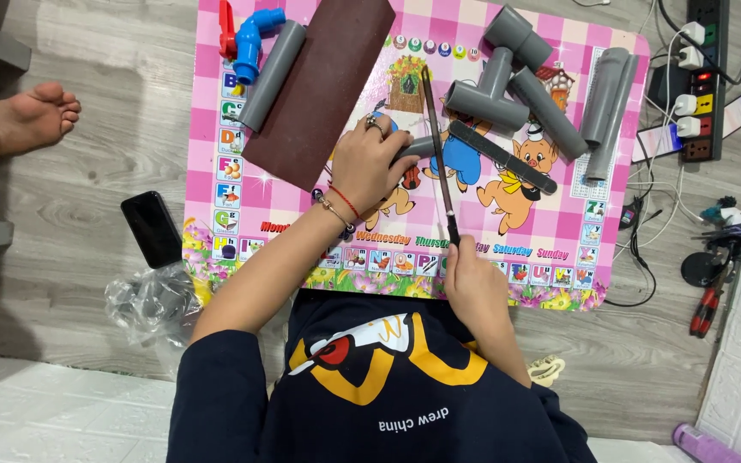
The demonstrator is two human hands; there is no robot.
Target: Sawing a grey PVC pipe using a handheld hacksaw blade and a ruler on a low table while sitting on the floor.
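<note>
My left hand point(372, 163) presses down on a short grey pipe piece point(415, 149) on the pink cartoon-printed table point(551, 249). My right hand point(471, 279) grips the near end of a long thin dark round file point(439, 154). The file runs away from me across the table and lies against the end of that pipe piece. A flat dark file point(501, 157) lies slantwise just right of it. A sheet of dark brown sandpaper point(319, 86) rests beside my left hand.
Grey pipes and tee fittings point(508, 81) lie at the far right of the table; a blue elbow with a red valve point(249, 39) at far left. A black phone point(151, 228) and crumpled plastic point(149, 302) lie on the floor. A power strip point(700, 77) and tools point(713, 257) sit at right. Someone's foot point(32, 116) is at left.
</note>
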